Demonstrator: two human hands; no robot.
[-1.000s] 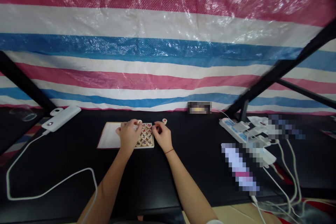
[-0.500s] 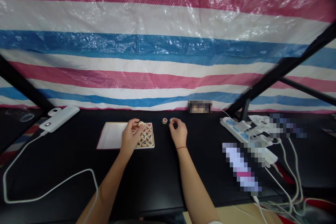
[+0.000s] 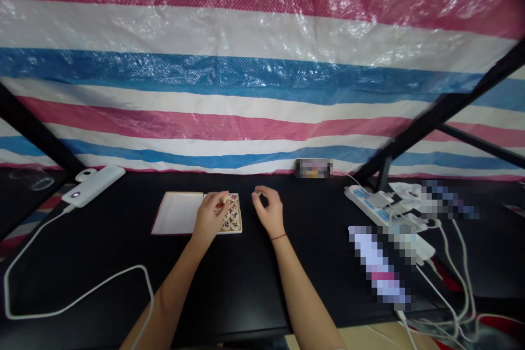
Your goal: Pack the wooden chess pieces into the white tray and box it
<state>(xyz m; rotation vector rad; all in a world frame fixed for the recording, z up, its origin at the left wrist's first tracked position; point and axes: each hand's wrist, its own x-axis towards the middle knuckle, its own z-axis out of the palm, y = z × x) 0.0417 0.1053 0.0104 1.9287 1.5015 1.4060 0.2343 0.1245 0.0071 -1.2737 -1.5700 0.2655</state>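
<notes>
Our left hand [image 3: 209, 214] pinches a round Chinese chess piece [image 3: 225, 197] between fingertips and thumb at the right end of the tray [image 3: 177, 213], among the other pieces [image 3: 233, 216]; the tray's long axis runs across the black table [image 3: 246, 284]. Our right hand [image 3: 266, 212], just right of the tray, curls loosely, and we cannot tell whether it holds anything. A striped tarpaulin [image 3: 246, 93] hangs beyond.

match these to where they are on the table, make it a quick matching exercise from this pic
Things:
1. left hand
2. right hand
3. white power bank
4. power strip

Places:
a. far left of the black table
b. over the xiangqi pieces in the tray
c. right side of the table, with plugs in it
d. just right of the tray, off it

Pairs: 1-b, 2-d, 3-a, 4-c
</notes>
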